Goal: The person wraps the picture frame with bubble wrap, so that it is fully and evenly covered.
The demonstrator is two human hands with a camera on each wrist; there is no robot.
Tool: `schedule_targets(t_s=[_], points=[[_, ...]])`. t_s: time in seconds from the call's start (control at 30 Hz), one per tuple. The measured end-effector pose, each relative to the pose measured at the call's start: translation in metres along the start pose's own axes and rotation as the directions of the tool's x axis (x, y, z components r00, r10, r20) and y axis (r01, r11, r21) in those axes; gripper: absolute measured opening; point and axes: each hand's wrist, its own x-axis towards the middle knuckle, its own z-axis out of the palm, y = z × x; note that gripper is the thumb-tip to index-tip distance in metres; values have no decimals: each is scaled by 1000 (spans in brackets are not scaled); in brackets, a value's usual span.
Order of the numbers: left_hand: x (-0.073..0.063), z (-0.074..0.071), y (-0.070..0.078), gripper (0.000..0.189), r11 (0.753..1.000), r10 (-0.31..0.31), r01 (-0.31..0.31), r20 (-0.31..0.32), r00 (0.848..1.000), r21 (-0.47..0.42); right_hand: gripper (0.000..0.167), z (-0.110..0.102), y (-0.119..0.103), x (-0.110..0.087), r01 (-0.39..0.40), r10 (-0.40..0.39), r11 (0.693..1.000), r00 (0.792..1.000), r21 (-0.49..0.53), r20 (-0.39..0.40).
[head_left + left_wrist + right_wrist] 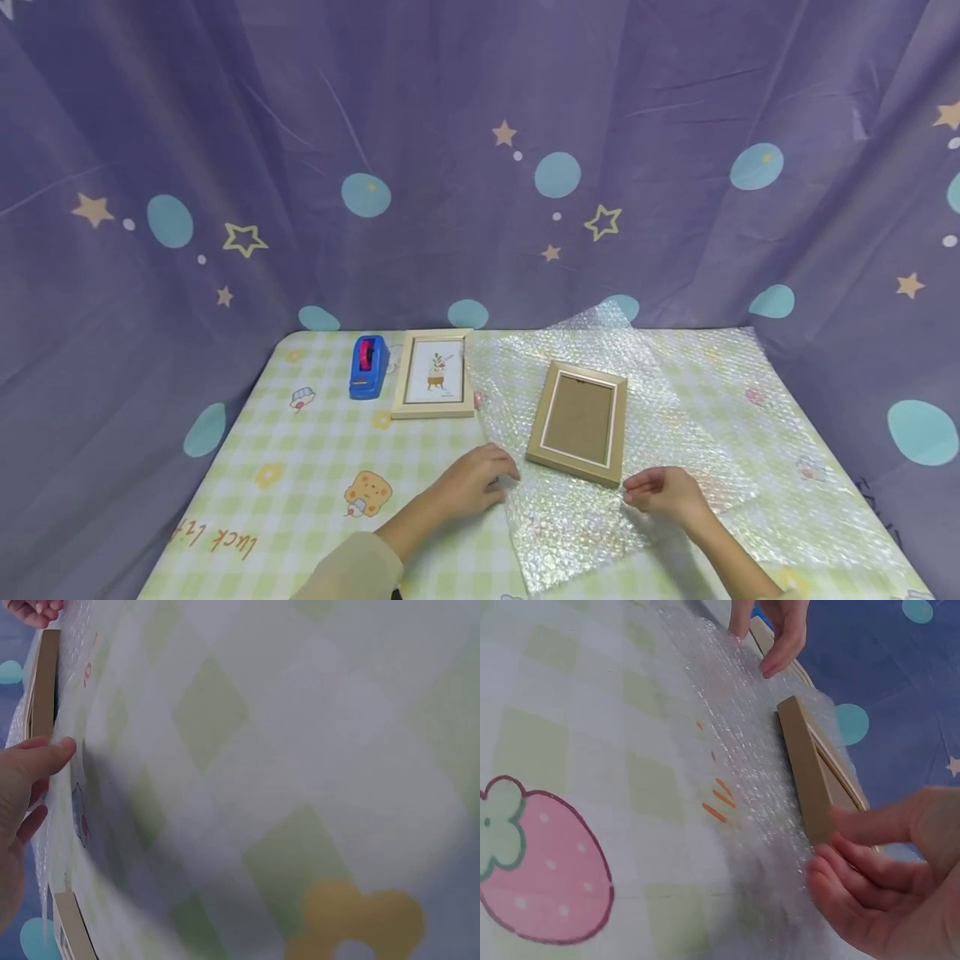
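Observation:
A gold picture frame (537, 454) with a white inner border and plain brown middle lies slightly turned on a sheet of bubble wrap (570, 525). My right hand (666, 493) is at its near right corner, thumb and fingertips right at the edge in the right wrist view, fingers loosely bent. To the left of that frame, my left hand (472, 482) is low over the bubble wrap's left edge, fingers relaxed with nothing between them. Behind the left hand lies a second, pale wooden picture frame (433, 411) showing a potted plant picture.
A blue tape dispenser (367, 379) with a red core stands at the back left. The bubble wrap spreads across the table's right side, its far corner raised against the purple curtain (450, 125). A green-and-white checked cloth (277, 433) covers the table.

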Motion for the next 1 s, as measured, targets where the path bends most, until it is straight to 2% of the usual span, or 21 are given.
schedule_targets(t_s=[0.03, 0.1, 0.23, 0.33, 0.4, 0.5, 0.63, 0.73, 0.8, 1.0], points=[[1, 0, 0, 25, 1000, 17, -17, -4, 1000, 7, 25, -1, 1, -1, 25, -26, 1000, 998, 11, 54], [4, -1, 2, 20, 999, 34, -34, -6, 999, 4, 29, -5, 2, -3, 87, -94, 995, 980, 50, 176], [10, -2, 4, 14, 999, 22, -23, -33, 999, -38, 39, -12, 3, 0, 184, -228, 971, 903, 152, 365], [14, -3, 6, 14, 995, -31, 26, -63, 998, -93, 43, -16, 1, 3, 222, -286, 956, 857, 194, 430], [18, -3, 7, 14, 989, -75, 64, -80, 994, -133, 43, -18, 0, 4, 242, -313, 948, 833, 209, 456], [22, -2, 7, 12, 968, -148, 125, -95, 984, -220, 41, -21, -1, 7, 260, -333, 942, 815, 213, 475], [25, 0, 6, 12, 910, -257, 205, -100, 961, -361, 36, -26, 1, 10, 268, -318, 948, 824, 171, 469], [26, 2, 5, 12, 876, -301, 232, -104, 948, -423, 35, -28, 5, 12, 257, -299, 954, 837, 155, 458], [27, 3, 4, 13, 866, -313, 236, -109, 943, -441, 38, -30, 6, 12, 248, -291, 956, 842, 154, 455], [29, 4, 4, 13, 860, -330, 239, -136, 934, -451, 51, -30, 3, 11, 205, -252, 967, 860, 153, 443]])
